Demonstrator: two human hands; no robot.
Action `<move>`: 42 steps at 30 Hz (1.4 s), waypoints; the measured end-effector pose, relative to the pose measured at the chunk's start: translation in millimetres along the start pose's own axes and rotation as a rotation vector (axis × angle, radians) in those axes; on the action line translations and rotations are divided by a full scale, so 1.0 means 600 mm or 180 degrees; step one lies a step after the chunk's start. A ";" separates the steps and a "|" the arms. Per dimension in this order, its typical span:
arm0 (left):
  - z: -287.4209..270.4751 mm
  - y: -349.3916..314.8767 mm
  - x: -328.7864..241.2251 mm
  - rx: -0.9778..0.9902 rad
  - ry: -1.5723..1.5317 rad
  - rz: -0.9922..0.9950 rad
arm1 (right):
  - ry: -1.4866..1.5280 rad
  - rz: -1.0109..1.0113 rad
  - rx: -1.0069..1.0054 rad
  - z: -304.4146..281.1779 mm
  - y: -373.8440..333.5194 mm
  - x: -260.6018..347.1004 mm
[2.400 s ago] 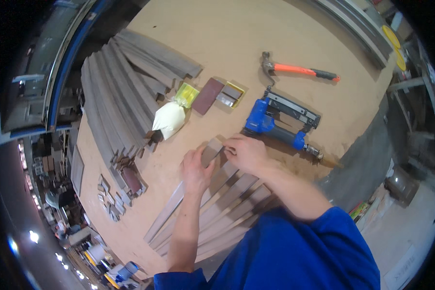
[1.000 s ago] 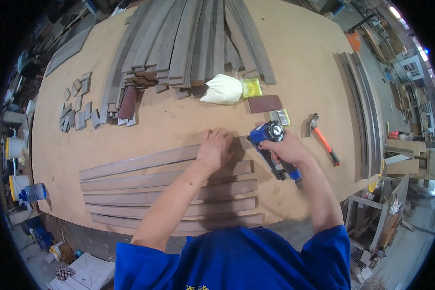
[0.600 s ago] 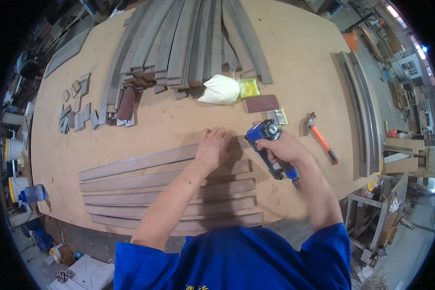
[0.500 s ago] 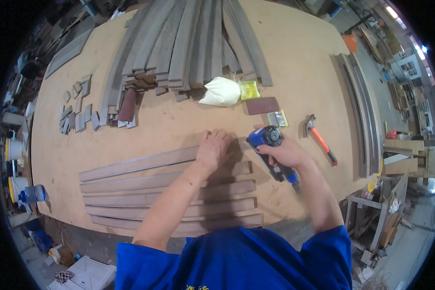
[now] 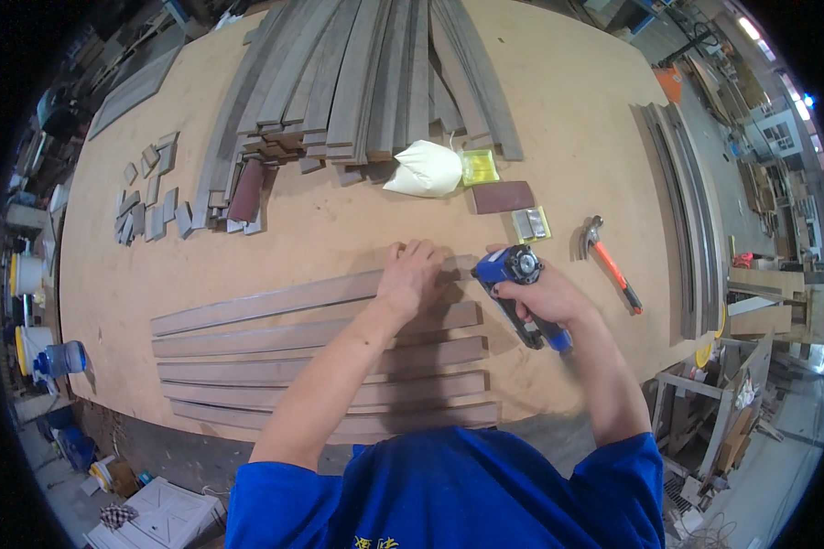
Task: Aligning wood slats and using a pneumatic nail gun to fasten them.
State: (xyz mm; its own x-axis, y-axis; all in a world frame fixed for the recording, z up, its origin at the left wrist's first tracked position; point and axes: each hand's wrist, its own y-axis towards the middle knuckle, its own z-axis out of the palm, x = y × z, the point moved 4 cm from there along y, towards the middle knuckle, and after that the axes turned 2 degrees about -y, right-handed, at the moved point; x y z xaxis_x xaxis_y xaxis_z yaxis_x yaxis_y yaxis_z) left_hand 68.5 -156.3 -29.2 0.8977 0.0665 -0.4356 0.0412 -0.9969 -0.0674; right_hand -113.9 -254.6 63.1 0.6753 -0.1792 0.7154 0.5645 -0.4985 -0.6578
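Left hand: rests with bent fingers over the top strip; whether it grips the wood or only presses on it, I cannot tell.
Right hand: closed around the blue nail gun, near the left hand.
Nail gun: its left end is at the strip's right end, between the hands; I cannot tell if they touch.
Top strip: runs far out to the left of the left hand and a little to its right.
Lower strips: four, nearer the body than the left hand; the left forearm crosses above, hiding parts.
Hammer: just right of the right hand.
Small box: beyond the right hand, near a maroon pad.
Pale bag: beyond the left hand, beside a yellow box.
Wood pile: farther beyond the left hand.
Small blocks: well left of both hands on the surface.
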 end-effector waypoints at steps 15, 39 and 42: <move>0.000 -0.027 0.020 -0.0230 -0.0290 0.0210 | 0.0448 -0.0091 -0.0508 -0.017 -0.044 -0.055; -0.012 -0.030 0.055 -0.0345 -0.0665 -0.0116 | -0.0119 -0.0047 0.0131 0.054 0.042 0.062; -0.012 -0.032 0.056 -0.0226 -0.0601 -0.0118 | -0.0107 -0.0031 0.0169 0.055 0.047 0.061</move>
State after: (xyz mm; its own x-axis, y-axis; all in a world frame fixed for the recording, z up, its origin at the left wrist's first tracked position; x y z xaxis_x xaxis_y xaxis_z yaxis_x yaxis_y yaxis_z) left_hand 100.9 -135.4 -35.8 0.7971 0.1032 -0.5950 0.1094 -0.9937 -0.0258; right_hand -57.5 -247.1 62.7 0.6848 -0.1457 0.7140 0.5949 -0.4542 -0.6632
